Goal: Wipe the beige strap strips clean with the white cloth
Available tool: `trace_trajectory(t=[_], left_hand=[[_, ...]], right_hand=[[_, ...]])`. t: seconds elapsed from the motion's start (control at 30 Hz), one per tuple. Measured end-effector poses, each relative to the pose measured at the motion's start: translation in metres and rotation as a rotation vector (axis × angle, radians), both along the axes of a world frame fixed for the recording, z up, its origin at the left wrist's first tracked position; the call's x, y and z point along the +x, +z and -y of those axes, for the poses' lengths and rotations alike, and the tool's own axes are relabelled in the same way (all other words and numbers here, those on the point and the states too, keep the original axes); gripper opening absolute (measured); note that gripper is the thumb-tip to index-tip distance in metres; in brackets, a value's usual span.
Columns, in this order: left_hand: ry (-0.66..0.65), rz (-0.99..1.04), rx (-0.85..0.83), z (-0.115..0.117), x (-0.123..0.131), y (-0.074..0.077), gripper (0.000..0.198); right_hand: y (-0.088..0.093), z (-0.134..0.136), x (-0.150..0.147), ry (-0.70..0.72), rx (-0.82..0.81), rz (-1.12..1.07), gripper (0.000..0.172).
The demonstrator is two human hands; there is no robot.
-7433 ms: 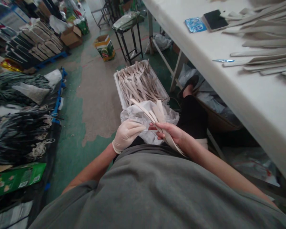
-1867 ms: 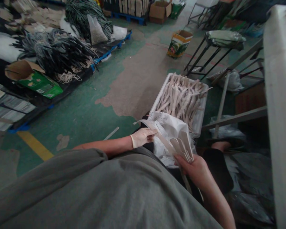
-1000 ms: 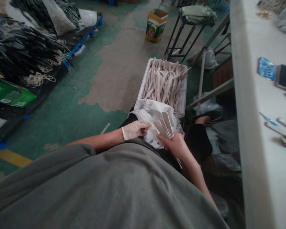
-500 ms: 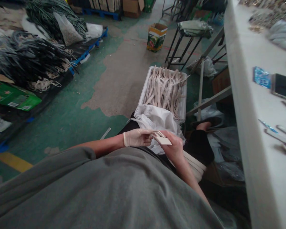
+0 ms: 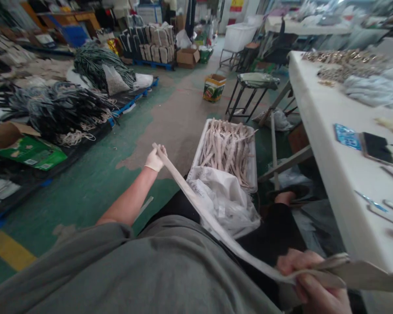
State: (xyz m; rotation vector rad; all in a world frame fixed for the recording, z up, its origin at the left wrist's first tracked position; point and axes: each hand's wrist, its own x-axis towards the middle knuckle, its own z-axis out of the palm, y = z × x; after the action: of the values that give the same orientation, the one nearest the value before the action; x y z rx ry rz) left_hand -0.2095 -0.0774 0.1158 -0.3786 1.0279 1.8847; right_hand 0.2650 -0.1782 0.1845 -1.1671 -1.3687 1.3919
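A long pale strap (image 5: 196, 198) is stretched across my lap between my two hands. My left hand (image 5: 156, 158), in a thin whitish glove, is closed on its far end, out over the floor at the left. My right hand (image 5: 309, 279), bare and a little blurred, grips the strap at the lower right, where it folds and more of it runs off to the right edge. Beneath the strap a white plastic bag (image 5: 222, 198) lies on my lap. Beyond the bag stands a white tray (image 5: 199, 146) filled with beige strips (image 5: 227, 146).
At the right a long white table (image 5: 327, 131) holds a phone (image 5: 376, 147), a blue packet (image 5: 347, 136), tools and piled metal parts. A stool (image 5: 249, 93) and a carton (image 5: 214, 88) stand ahead. Bundled dark cords (image 5: 55, 107) lie on a pallet at the left.
My hands, close together over my lap before, have spread far apart, left hand forward and left, right hand back and right. The strap is now drawn out between them. The view has tilted up.
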Motion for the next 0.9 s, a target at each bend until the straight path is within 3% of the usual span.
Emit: trace_trajectory(t=[0.07,0.13,0.3,0.4,0.57,0.67,0.8,0.9], left_hand=[[-0.120,-0.072,0.073,-0.009,0.020,0.014,0.023],[-0.340,-0.172,0.127,-0.010,0.059,0.020,0.018],[-0.888,-0.334,0.238,0.017,0.171,0.013,0.023],[-1.109,-0.348,0.317,0.033,0.208,0.012,0.031],[-1.373,-0.395,0.398,0.043,0.219,0.015,0.054],[-1.506,-0.457,0.405,0.049,0.218,0.016,0.059],[-1.662,-0.598,0.384,0.066,0.220,0.011,0.049],[-1.721,-0.691,0.350,0.078,0.218,-0.001,0.040]], right_hand=[[-0.007,-0.003,-0.011,0.027,-0.060,0.019,0.030],[-0.012,-0.013,-0.028,0.047,-0.110,0.041,0.026],[-0.013,-0.054,-0.070,0.057,-0.148,-0.011,0.039],[-0.015,-0.072,-0.083,0.061,-0.126,0.002,0.036],[-0.025,-0.073,-0.087,0.074,-0.079,0.106,0.032],[-0.021,-0.067,-0.083,0.059,-0.071,0.135,0.029],[0.000,-0.064,-0.068,-0.131,-0.017,0.124,0.026],[0.014,-0.069,-0.048,-0.274,0.030,0.075,0.024]])
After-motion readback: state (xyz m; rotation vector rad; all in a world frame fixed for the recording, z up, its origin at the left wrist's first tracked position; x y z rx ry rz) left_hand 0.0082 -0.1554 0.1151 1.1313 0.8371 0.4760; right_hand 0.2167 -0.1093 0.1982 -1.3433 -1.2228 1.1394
